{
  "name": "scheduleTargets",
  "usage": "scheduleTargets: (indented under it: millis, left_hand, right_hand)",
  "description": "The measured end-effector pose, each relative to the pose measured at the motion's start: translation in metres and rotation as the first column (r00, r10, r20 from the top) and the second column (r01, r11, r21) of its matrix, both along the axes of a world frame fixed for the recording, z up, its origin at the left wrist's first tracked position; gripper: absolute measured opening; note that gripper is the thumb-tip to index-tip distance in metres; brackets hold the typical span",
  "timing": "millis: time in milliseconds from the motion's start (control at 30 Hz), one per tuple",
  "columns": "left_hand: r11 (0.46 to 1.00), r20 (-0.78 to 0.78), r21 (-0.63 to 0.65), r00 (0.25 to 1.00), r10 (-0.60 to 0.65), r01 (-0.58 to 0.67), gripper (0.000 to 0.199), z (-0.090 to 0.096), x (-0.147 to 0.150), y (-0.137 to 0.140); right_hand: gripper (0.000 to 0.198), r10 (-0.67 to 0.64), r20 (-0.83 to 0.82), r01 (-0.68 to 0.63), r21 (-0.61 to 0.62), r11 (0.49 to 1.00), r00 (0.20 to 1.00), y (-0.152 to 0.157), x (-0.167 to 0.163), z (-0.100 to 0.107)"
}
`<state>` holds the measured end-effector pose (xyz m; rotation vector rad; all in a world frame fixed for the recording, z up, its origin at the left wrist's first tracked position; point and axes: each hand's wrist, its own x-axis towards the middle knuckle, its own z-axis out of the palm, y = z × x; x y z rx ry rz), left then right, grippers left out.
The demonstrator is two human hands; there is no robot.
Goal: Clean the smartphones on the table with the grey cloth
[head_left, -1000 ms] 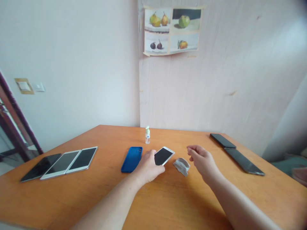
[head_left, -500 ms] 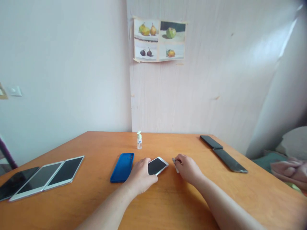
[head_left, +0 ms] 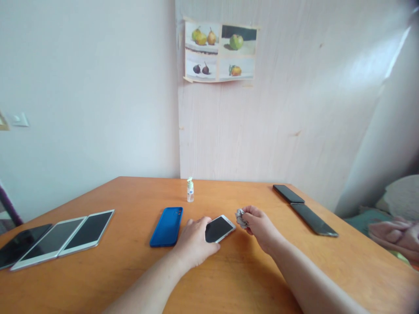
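Note:
In the head view, my left hand (head_left: 197,242) grips a white smartphone (head_left: 220,229) by its near end, thumb along one side and fingers on the other. The phone's dark screen faces up, and its far end points right. Between the fingertips of my right hand (head_left: 258,224) is a crumpled greyish-white wipe (head_left: 241,218), just right of the phone and apart from it. A blue phone case (head_left: 166,227) lies to the left of my left hand. Beyond the hands stands a small clear pump bottle (head_left: 190,192) with a pale green top.
At the left of the wooden table (head_left: 140,279) lie two white tablets (head_left: 87,233) and a dark one (head_left: 22,246), side by side. Two dark phones (head_left: 313,219) rest end to end near the right edge. A wall with fruit pictures (head_left: 221,52) rises behind.
My right hand has turned and lifted slightly, bringing the crumpled wipe into clearer view. The white phone, in my left hand, has shifted a little to the right.

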<state>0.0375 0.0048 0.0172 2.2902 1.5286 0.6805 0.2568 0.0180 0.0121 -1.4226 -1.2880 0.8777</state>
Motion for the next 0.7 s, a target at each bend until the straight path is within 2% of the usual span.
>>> scheduleTargets:
  millis: [167,367,700]
  left_hand:
    - [1.0,-0.044,0.01,0.999,-0.023,0.024,0.053,-0.001,0.003,-0.002]
    - [0.998,-0.042,0.045,0.998,-0.05,0.052,0.047,-0.001,0.009,-0.004]
    - [0.995,-0.083,0.061,0.994,-0.07,0.075,0.051,-0.008,0.009,0.001]
  right_hand:
    - [0.013,-0.027,0.211,0.016,0.054,0.998,0.977,0.001,0.001,-0.006]
    - [0.015,-0.015,0.486,-0.045,0.11,0.993,0.874,-0.001,0.001,-0.008]
    - [0.019,-0.029,0.661,-0.078,0.131,0.988,0.749,0.004,0.003,-0.016]
